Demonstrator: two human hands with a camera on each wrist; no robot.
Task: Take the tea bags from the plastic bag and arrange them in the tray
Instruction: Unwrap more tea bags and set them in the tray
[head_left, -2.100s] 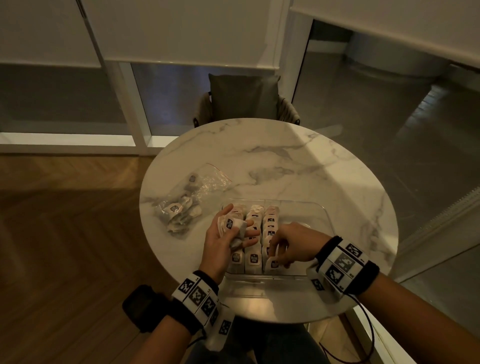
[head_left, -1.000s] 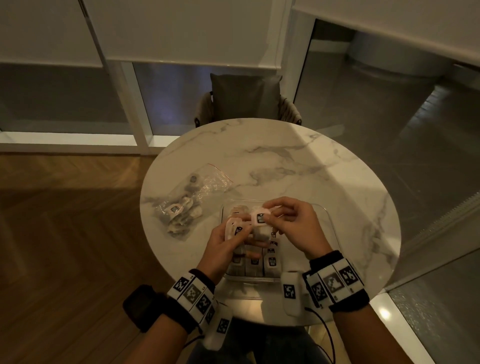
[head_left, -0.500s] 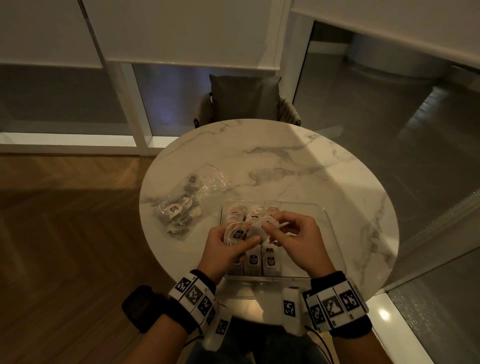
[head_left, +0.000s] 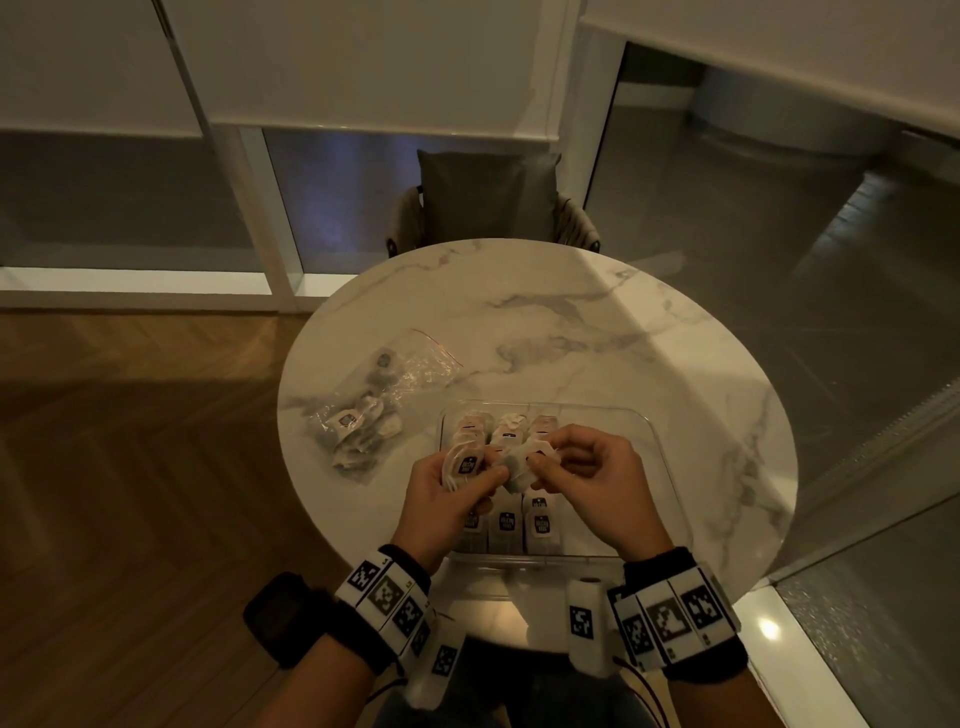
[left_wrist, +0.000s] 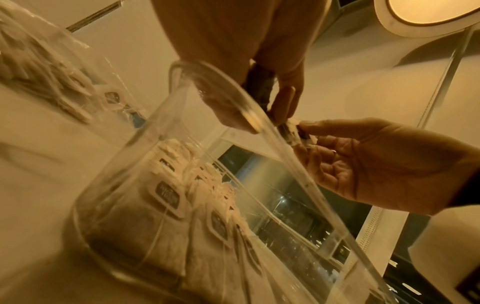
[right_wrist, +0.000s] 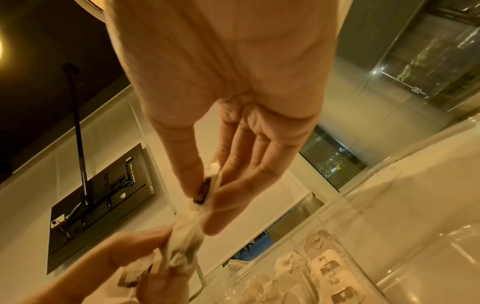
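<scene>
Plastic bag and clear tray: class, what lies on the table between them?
Only bare marble tabletop separates the plastic bag from the clear tray, shown in the head view.

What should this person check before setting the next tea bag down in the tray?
1. Left hand holds the spare tea bags: ok.
2. Right hand has a grip on one tea bag: ok.
3. That bag is free of the spare ones: cannot tell.
4. Tray has bare room on its right side: ok.
5. Bagged tea left in the plastic bag: ok.
</scene>
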